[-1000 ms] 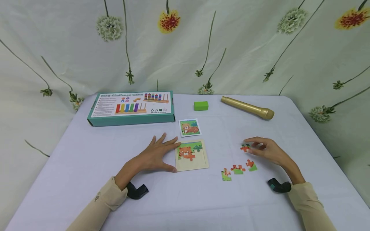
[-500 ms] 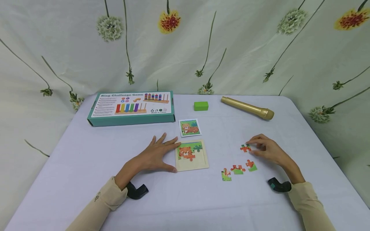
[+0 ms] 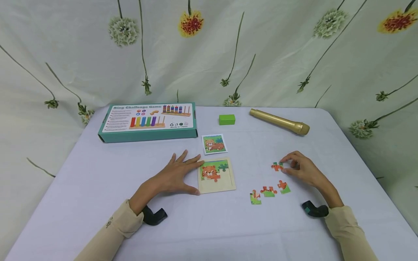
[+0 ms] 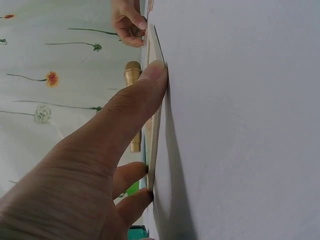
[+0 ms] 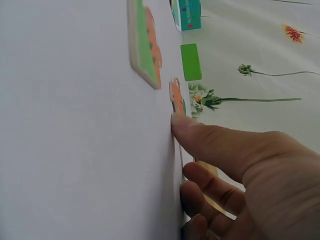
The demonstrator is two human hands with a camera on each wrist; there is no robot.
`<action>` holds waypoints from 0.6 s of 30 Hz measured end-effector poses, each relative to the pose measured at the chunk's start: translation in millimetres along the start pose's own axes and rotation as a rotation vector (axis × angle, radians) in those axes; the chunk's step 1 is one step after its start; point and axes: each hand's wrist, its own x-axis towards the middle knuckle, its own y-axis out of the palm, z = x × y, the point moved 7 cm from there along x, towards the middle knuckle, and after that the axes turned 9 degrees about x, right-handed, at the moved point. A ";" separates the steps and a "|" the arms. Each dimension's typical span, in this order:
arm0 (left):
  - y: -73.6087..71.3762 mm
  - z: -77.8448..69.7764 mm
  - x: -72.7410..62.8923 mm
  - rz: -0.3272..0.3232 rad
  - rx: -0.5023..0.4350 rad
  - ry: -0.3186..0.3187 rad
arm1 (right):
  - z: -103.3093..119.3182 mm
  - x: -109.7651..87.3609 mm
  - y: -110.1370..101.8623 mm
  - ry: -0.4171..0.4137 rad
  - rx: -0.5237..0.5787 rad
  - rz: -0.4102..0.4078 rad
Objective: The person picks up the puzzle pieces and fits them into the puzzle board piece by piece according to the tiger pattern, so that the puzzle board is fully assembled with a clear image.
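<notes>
Right hand point(image 3: 303, 170) pinches puzzle piece point(image 3: 276, 167), thumb and forefinger, right of board point(image 3: 225, 183), far side of three loose pieces point(image 3: 269, 193). Left hand point(image 3: 176, 175): fingers spread, touching board's left edge. Piece probably light, stiff; grip opposite edges.

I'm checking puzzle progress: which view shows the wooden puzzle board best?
The head view: it looks down on the puzzle board, showing filled and bare areas. The left wrist view shows it nearly edge-on, partly hidden by the left hand. In the right wrist view, I can't make it out.
</notes>
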 end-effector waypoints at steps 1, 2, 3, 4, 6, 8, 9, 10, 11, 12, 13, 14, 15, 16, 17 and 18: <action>0.1 0.1 0.2 0.000 0.001 0.000 | -0.5 0.2 0.2 0.003 -0.002 -0.007; 0.3 0.2 0.4 0.000 0.002 -0.001 | -0.7 0.3 0.4 0.004 -0.003 -0.015; 0.5 0.4 0.6 0.000 0.004 -0.001 | -0.8 0.4 0.5 0.004 -0.003 -0.025; 0.8 0.6 0.7 0.001 0.006 -0.002 | -0.8 0.5 0.7 0.003 -0.001 -0.035; 1.2 1.0 1.1 0.003 0.010 -0.003 | -1.3 0.7 1.2 0.008 0.014 -0.050; 1.3 1.1 1.3 0.004 0.007 -0.003 | -1.1 1.0 1.8 0.008 0.022 -0.061; 1.3 1.1 1.3 0.004 0.006 -0.003 | -0.7 1.2 2.0 0.008 0.024 -0.065; 1.3 1.2 1.3 0.004 0.007 -0.004 | -0.4 1.4 2.2 0.009 0.027 -0.068; 1.2 1.1 1.4 0.005 0.006 -0.004 | -0.2 1.6 2.5 0.011 0.030 -0.070; 1.1 1.1 1.4 0.005 0.005 -0.004 | 0.2 1.8 2.6 0.013 0.032 -0.072; 1.0 1.0 1.4 0.005 0.004 -0.004 | 0.6 2.1 2.7 0.016 0.036 -0.073; 0.9 1.0 1.4 0.006 0.005 -0.004 | 1.0 2.3 2.8 0.019 0.043 -0.073; 0.8 1.0 1.5 0.007 0.006 -0.004 | 1.2 2.5 2.9 0.024 0.049 -0.072; 0.8 0.9 1.5 0.008 0.007 -0.005 | 1.4 2.7 2.9 0.029 0.056 -0.071; 0.8 0.8 1.5 0.009 0.007 -0.004 | 1.4 2.9 3.0 0.034 0.062 -0.070; 0.8 0.7 1.5 0.010 0.006 -0.005 | 1.6 3.0 3.1 0.038 0.067 -0.068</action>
